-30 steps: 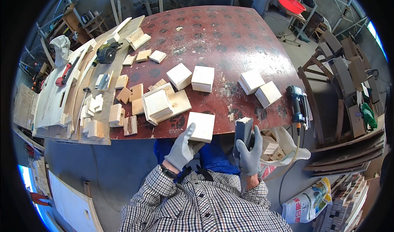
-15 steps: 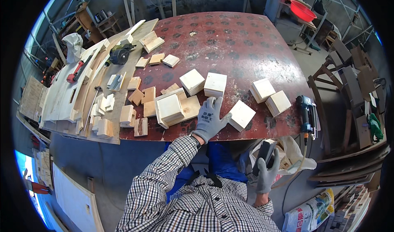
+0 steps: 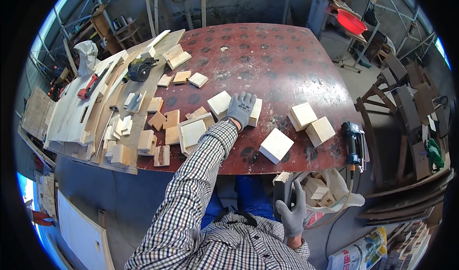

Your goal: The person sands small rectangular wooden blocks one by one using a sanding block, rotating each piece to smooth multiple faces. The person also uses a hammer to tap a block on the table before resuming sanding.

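Note:
My gloved left hand (image 3: 242, 109) reaches over a pale square wooden block (image 3: 256, 113), palm on its top and fingers bent over its far edge. Another wooden block (image 3: 219, 103) stands just left of it. In front of the table, my gloved right hand (image 3: 290, 212) is closed round a dark-sided block (image 3: 282, 186) with a pale, layered wood end. Nearest to that hand on the tabletop is a wooden block (image 3: 277, 146). Farther right, two more wooden blocks (image 3: 302, 115) stand touching or nearly so.
Small wood offcuts (image 3: 171, 119) and a square wooden piece (image 3: 192, 135) lie left on the red-brown table (image 3: 267, 55). A circular saw (image 3: 140, 70) and a hammer (image 3: 111, 112) rest on boards. A nail gun (image 3: 353, 143) lies by the right edge, above a sack of blocks (image 3: 339, 189).
My left hand has moved forward from the block's near side onto its top. My right hand has shifted left with the dark-sided block. The view has tilted slightly.

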Tool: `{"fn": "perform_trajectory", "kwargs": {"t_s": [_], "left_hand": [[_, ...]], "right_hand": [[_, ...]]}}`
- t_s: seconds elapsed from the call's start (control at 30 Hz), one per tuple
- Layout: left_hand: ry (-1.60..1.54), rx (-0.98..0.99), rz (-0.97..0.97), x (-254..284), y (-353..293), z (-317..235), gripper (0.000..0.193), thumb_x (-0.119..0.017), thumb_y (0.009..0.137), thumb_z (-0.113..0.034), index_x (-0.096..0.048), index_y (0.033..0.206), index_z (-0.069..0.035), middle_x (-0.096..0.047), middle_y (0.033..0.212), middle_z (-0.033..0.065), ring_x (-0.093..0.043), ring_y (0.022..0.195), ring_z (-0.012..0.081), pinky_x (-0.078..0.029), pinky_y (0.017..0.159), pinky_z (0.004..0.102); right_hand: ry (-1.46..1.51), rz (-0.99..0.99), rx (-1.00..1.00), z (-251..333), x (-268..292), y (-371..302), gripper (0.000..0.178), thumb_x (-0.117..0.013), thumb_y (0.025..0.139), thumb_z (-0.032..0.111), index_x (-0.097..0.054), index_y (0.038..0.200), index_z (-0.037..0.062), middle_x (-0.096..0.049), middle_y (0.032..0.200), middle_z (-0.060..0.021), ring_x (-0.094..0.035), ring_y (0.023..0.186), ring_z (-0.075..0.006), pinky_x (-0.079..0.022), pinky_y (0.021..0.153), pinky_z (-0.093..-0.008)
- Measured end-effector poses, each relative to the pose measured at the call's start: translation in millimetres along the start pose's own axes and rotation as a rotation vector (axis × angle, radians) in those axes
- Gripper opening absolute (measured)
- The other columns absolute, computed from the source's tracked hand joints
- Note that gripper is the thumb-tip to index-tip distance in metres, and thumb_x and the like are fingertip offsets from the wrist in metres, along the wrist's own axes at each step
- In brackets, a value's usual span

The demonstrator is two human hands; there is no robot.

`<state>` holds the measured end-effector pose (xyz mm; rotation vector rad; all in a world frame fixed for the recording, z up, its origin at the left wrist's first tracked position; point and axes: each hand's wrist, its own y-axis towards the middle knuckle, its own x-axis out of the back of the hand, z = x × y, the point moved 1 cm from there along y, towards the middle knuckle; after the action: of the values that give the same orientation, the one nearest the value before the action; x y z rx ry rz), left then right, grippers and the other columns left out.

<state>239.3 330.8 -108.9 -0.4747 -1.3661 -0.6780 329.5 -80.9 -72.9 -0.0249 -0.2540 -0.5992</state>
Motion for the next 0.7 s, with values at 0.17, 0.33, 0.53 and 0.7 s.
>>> {"fn": "perform_trajectory", "kwargs": {"t_s": [0.17, 0.33, 0.53, 0.7], "left_hand": [[0.249, -0.201, -0.269, 18.8, -27.6, -7.9, 0.066, -0.061, 0.093, -0.022, -0.048, 0.157, -0.009, -0.053, 0.14, 0.0101, -0.047, 0.138, 0.0298, -0.025, 0.128, 0.0516], [-0.27, -0.102, -0.62, 56.6, -95.6, -12.7, 0.084, -0.079, 0.079, -0.02, -0.046, 0.154, -0.004, -0.049, 0.14, 0.0155, -0.044, 0.137, 0.0379, -0.028, 0.127, 0.0596], [-0.826, 0.239, -0.935, 117.1, -239.2, -3.4, 0.112, -0.098, 0.071, -0.028, -0.033, 0.159, -0.003, -0.044, 0.148, 0.0187, -0.043, 0.144, 0.0379, -0.04, 0.12, 0.0522], [-0.62, 0.479, -1.094, 131.2, -340.9, 22.7, 0.115, -0.1, 0.075, -0.045, -0.029, 0.155, -0.003, -0.04, 0.145, 0.016, -0.046, 0.139, 0.033, -0.044, 0.116, 0.049]], "right_hand": [[-0.035, 0.07, -0.005, -9.3, -5.6, 5.8, 0.087, -0.083, 0.081, 0.02, -0.049, 0.158, -0.003, -0.058, 0.128, -0.0134, -0.059, 0.117, -0.0264, -0.049, 0.103, -0.0391], [0.031, 0.112, -0.111, -12.3, -10.8, 21.9, 0.088, -0.083, 0.083, 0.019, -0.047, 0.16, -0.0036, -0.056, 0.127, -0.012, -0.059, 0.115, -0.0243, -0.05, 0.101, -0.0371], [0.148, 0.142, -0.118, -21.1, -23.2, 45.6, 0.088, -0.082, 0.088, 0.02, -0.043, 0.163, -0.0033, -0.057, 0.13, -0.0118, -0.061, 0.111, -0.0204, -0.054, 0.096, -0.0339], [0.258, 0.259, -0.16, 3.1, -46.9, 67.4, 0.086, -0.079, 0.094, 0.015, -0.037, 0.166, -0.0048, -0.061, 0.127, -0.0112, -0.063, 0.105, -0.0181, -0.054, 0.092, -0.0298]]}}
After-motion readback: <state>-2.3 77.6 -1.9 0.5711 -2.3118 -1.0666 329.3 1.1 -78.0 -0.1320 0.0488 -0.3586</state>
